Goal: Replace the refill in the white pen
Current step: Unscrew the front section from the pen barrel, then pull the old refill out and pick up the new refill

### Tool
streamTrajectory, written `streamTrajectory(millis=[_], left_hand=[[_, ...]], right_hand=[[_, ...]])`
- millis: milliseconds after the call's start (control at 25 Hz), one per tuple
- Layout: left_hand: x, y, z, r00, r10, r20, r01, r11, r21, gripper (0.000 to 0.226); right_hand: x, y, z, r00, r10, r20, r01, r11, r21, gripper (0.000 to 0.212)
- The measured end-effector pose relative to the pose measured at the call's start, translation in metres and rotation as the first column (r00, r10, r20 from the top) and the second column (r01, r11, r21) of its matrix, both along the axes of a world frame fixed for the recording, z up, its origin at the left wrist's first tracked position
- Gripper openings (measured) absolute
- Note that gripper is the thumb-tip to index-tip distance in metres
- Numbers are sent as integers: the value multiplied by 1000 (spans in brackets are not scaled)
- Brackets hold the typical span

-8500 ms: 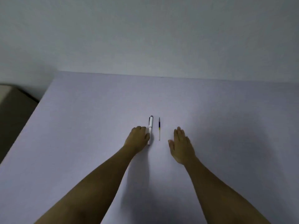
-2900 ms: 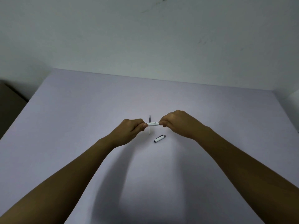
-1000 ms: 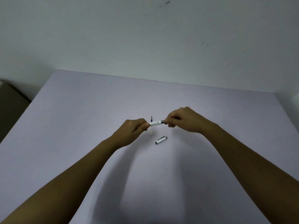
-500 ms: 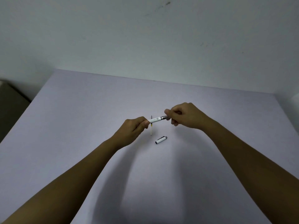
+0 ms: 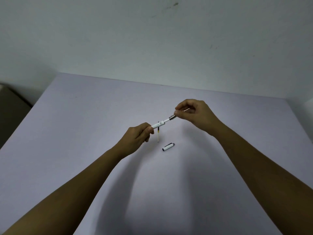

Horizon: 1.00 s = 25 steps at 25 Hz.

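Observation:
My left hand (image 5: 138,139) grips the white pen barrel (image 5: 158,124) above the table, tilted up to the right. My right hand (image 5: 194,113) pinches the grey tip section (image 5: 172,117), drawn a short way out of the barrel, with a thin white stretch of the old refill (image 5: 167,120) showing between them. The spare refill (image 5: 158,135), dark at its far end and pale near me, lies on the table just below the barrel. The white pen cap (image 5: 168,147) lies to its right.
The pale lilac table (image 5: 84,133) reaches back to a plain wall (image 5: 152,39). Its left edge drops to a dark floor (image 5: 11,112). A white object (image 5: 310,100) peeks in at the far right.
My right hand has moved up and to the right, pulling the grey tip section away from the barrel so the refill shows. Earlier the cap came off and was laid on the table.

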<state>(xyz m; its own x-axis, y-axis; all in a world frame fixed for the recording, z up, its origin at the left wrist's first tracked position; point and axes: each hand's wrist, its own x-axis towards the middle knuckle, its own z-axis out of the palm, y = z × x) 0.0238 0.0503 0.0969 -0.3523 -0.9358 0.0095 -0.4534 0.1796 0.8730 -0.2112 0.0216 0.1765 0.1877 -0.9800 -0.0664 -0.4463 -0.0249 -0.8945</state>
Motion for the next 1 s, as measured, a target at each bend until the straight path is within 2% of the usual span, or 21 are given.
streamTrajectory(millis=[120, 280, 400, 480, 600, 680, 760, 920, 1000], left_hand=[[0, 1, -2, 999, -38, -8, 38, 999, -7, 19], [-6, -3, -6, 992, -78, 103, 88, 992, -91, 16], [-8, -3, -5, 995, -81, 63, 84, 995, -54, 10], [-8, -4, -6, 997, -67, 43, 69, 997, -39, 10], [-6, -6, -8, 998, -36, 48, 37, 999, -10, 11], [-3, -8, -11, 999, -9, 48, 8, 1000, 16, 11], [-1, -10, -12, 999, 12, 44, -14, 999, 44, 11], [2, -12, -21, 999, 23, 49, -27, 996, 83, 13], [5, -14, -23, 998, 24, 54, -29, 995, 98, 13]], right_hand=[[3, 0, 1, 996, -22, 84, 21, 1000, 12, 13], [6, 0, 1, 970, -45, 240, 42, 999, 20, 20], [13, -1, 0, 936, -111, 334, 111, 994, 20, 19], [15, -5, -1, 874, -212, 437, 217, 975, 39, 17], [4, -15, -16, 696, -395, 600, 397, 908, 137, 16], [-2, -15, -42, 645, -519, 561, 490, 844, 217, 14], [0, -5, -85, 635, -643, 428, 568, 764, 306, 8], [19, 32, -170, 628, -777, -29, 718, 566, 405, 18], [25, 41, -190, 599, -787, -150, 767, 509, 390, 22]])
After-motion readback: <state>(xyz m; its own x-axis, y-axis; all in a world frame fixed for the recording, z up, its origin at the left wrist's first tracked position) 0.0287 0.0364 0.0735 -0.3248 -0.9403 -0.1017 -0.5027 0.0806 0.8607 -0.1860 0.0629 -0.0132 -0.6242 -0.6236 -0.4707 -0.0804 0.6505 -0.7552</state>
